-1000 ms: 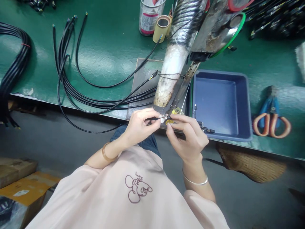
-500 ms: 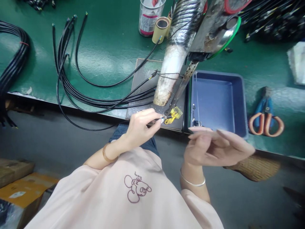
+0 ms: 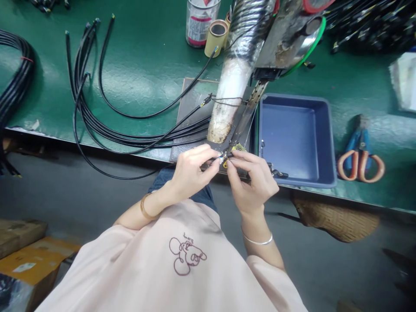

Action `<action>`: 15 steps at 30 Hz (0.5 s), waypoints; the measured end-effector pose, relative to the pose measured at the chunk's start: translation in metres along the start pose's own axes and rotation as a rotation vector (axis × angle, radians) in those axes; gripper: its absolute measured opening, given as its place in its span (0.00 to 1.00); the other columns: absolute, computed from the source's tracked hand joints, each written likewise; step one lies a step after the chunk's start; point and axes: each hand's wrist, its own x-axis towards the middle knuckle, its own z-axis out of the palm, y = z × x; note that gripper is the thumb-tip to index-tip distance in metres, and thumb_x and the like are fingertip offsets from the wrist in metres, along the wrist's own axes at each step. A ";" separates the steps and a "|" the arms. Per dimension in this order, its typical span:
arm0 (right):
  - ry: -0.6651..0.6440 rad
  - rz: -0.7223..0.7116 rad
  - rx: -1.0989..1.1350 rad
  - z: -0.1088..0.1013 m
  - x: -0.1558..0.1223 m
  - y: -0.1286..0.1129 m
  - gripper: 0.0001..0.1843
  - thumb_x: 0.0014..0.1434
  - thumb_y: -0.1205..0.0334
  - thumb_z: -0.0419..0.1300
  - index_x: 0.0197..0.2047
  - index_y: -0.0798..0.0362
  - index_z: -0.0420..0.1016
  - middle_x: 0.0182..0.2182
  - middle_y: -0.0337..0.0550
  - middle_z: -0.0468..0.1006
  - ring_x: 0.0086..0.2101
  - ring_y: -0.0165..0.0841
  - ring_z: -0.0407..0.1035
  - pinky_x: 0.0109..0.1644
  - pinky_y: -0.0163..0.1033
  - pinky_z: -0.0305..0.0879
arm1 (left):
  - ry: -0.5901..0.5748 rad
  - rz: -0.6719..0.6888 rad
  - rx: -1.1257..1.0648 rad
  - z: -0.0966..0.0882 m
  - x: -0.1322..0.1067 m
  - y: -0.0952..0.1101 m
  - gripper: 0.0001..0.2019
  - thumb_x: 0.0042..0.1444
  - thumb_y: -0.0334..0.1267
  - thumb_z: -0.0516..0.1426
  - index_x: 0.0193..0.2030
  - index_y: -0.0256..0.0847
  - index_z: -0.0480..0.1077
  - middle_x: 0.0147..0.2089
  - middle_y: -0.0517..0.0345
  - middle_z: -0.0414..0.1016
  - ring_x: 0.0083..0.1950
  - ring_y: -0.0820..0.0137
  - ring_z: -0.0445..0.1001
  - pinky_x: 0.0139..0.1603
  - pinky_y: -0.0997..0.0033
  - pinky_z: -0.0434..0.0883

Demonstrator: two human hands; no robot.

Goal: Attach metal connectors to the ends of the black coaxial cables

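My left hand (image 3: pixel 195 168) is closed in a pinch on the end of a black cable (image 3: pixel 146 177), whose thin wires show at the fingertips. Close against it, my right hand (image 3: pixel 251 177) pinches something small and dark at the wire ends; the fingers hide most of it. Just above the fingertips, a slim metal soldering iron (image 3: pixel 247 113) slants down. A yellow sponge (image 3: pixel 238 147) is mostly hidden behind my right fingers. Beside the iron hangs a white-ended foil duct (image 3: pixel 222 102). Under them lies a grey board (image 3: pixel 191 97).
A blue tray (image 3: pixel 292 125) with several small black parts stands on the right, beside orange-handled pliers (image 3: pixel 361 149). Several black cables (image 3: pixel 123 138) curve across the green table (image 3: pixel 146 52). At the back are a clear tub (image 3: pixel 201 24) and a cardboard tube (image 3: pixel 216 39).
My right hand has moved left from the tray's front edge to meet my left hand, its fingers now pinched. My left hand has stayed almost in place. The view has shifted slightly.
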 end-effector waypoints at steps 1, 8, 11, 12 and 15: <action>0.005 -0.002 -0.001 0.000 0.001 0.000 0.10 0.58 0.75 0.67 0.39 0.50 0.75 0.39 0.43 0.85 0.40 0.33 0.81 0.46 0.37 0.79 | 0.006 0.009 -0.001 0.000 0.000 0.000 0.08 0.62 0.29 0.56 0.33 0.36 0.74 0.28 0.61 0.69 0.28 0.76 0.66 0.32 0.77 0.64; 0.020 -0.006 0.002 -0.002 0.004 -0.006 0.11 0.56 0.76 0.68 0.38 0.52 0.74 0.41 0.45 0.85 0.40 0.33 0.81 0.45 0.36 0.81 | 0.031 0.062 0.007 0.000 0.001 -0.002 0.06 0.63 0.29 0.57 0.36 0.35 0.76 0.28 0.60 0.72 0.28 0.77 0.67 0.31 0.78 0.66; 0.008 -0.034 0.012 -0.003 0.002 -0.004 0.11 0.55 0.76 0.68 0.36 0.52 0.72 0.42 0.47 0.85 0.39 0.32 0.81 0.44 0.35 0.81 | 0.013 0.066 0.008 -0.001 0.000 -0.002 0.06 0.61 0.28 0.58 0.35 0.35 0.76 0.27 0.61 0.72 0.28 0.77 0.67 0.31 0.78 0.65; 0.000 -0.040 0.008 -0.003 0.000 -0.003 0.12 0.55 0.76 0.68 0.36 0.52 0.72 0.42 0.47 0.85 0.39 0.32 0.81 0.44 0.35 0.81 | 0.008 0.066 0.009 -0.001 0.000 -0.002 0.06 0.61 0.27 0.58 0.35 0.35 0.75 0.27 0.61 0.72 0.28 0.77 0.67 0.31 0.78 0.65; -0.005 -0.057 -0.008 -0.005 -0.003 -0.001 0.12 0.56 0.76 0.67 0.36 0.53 0.71 0.41 0.48 0.85 0.38 0.33 0.82 0.43 0.35 0.81 | 0.000 0.064 0.010 -0.001 -0.001 -0.001 0.06 0.60 0.26 0.57 0.35 0.34 0.75 0.27 0.62 0.71 0.27 0.77 0.66 0.31 0.78 0.64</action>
